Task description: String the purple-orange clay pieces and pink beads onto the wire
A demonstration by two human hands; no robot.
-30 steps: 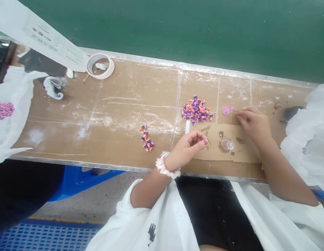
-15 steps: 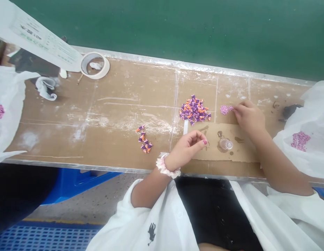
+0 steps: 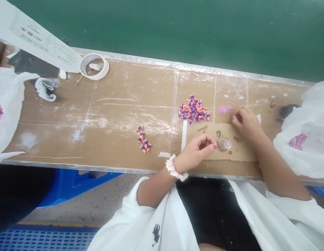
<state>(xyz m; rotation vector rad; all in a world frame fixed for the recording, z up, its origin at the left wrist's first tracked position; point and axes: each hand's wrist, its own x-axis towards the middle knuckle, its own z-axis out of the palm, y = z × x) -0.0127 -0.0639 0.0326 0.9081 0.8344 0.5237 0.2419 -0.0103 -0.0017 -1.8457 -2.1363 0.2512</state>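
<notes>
My left hand (image 3: 197,152), with a scrunchie (image 3: 176,168) at the wrist, is closed in a pinch over the cardboard piece (image 3: 245,153). Whatever its fingertips hold is too small to make out. Just right of them stands a small clear cup (image 3: 225,143) among wet spots. My right hand (image 3: 246,122) is pinched too, its fingertips hiding anything between them. Beside it lies a little heap of pink speckled beads (image 3: 225,109). Farther left is a pile of small purple and orange pieces (image 3: 193,110), with several similar pieces (image 3: 144,143) in a loose row.
A tape roll (image 3: 94,66) and a printed white sheet (image 3: 44,38) lie at the back left. White bags with pink beads sit at the left (image 3: 10,94) and right (image 3: 305,153) ends. A dark object (image 3: 288,111) lies by the right bag.
My left hand has moved right, closer to the clear cup. My right hand has drawn back from the bead heap towards me.
</notes>
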